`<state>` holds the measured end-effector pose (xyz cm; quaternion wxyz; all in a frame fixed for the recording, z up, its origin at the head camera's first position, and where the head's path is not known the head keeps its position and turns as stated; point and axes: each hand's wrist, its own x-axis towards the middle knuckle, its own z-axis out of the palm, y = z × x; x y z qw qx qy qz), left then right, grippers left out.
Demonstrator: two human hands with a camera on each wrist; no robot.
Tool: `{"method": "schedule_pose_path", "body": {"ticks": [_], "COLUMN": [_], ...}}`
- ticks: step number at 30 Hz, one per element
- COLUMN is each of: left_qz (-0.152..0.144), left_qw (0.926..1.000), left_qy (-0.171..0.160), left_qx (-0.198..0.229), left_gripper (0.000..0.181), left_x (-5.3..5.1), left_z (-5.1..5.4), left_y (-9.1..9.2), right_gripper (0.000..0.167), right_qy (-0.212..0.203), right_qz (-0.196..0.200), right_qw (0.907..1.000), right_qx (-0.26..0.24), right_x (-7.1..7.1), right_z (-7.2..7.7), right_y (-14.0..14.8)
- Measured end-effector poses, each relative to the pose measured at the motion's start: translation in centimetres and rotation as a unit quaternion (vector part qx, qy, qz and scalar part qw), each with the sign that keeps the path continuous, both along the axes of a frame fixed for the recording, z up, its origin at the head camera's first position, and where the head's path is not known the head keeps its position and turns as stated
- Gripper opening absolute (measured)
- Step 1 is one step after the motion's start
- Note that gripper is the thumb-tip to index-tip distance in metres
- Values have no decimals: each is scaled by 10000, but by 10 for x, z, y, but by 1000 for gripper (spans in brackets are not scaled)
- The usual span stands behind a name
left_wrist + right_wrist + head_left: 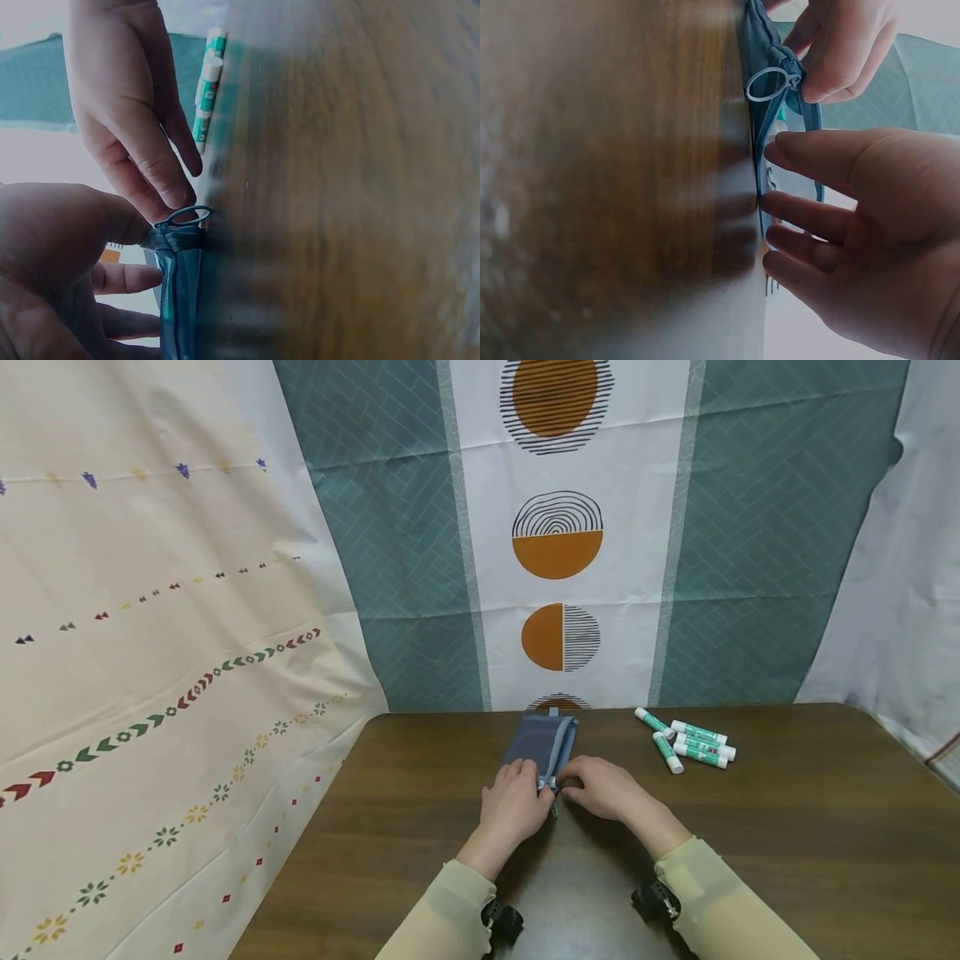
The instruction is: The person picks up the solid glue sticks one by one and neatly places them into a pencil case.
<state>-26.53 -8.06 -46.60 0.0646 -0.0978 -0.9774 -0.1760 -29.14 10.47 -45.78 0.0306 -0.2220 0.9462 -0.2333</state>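
Observation:
A blue-grey zipper pouch lies on the table, its zipper edge towards me. My left hand pinches the pouch's near corner beside the zipper, where a ring-shaped zipper pull hangs. Inside the parted opening a bit of a white-and-green tube, like a glue stick, shows; most of it is hidden. My right hand is at the opening, its thumb and fingers extended and apart, fingertips touching or very near the pouch edge. I cannot tell whether they press the tube.
Several white-and-green glue sticks lie in a loose group to the right of the pouch, near the far edge of the brown wooden table. Patterned cloths hang behind and to the left of the table.

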Motion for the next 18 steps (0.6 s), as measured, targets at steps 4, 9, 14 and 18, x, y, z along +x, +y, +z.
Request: {"method": "schedule_pose_path", "body": {"ticks": [4,9,14,18], "left_qz": [-6,-8,-33,-56], "left_qw": [10000,10000,10000,10000], "left_qy": [25,49,56,74], "left_qx": [0,10,19,13], "left_gripper": [22,22,24,23], "left_x": [0,1,1,1], "left_z": [0,0,1,1], "left_y": [0,-1,-1,-1], "right_gripper": [24,26,29,32], "right_qy": [-46,-40,-47,22], "right_qz": [106,144,86,-26], "right_qw": [9999,9999,9999,9999], "right_qx": [34,81,115,148], "right_x": [1,1,3,7], "right_z": [0,0,2,5], "right_y": [2,3,6,14]}}
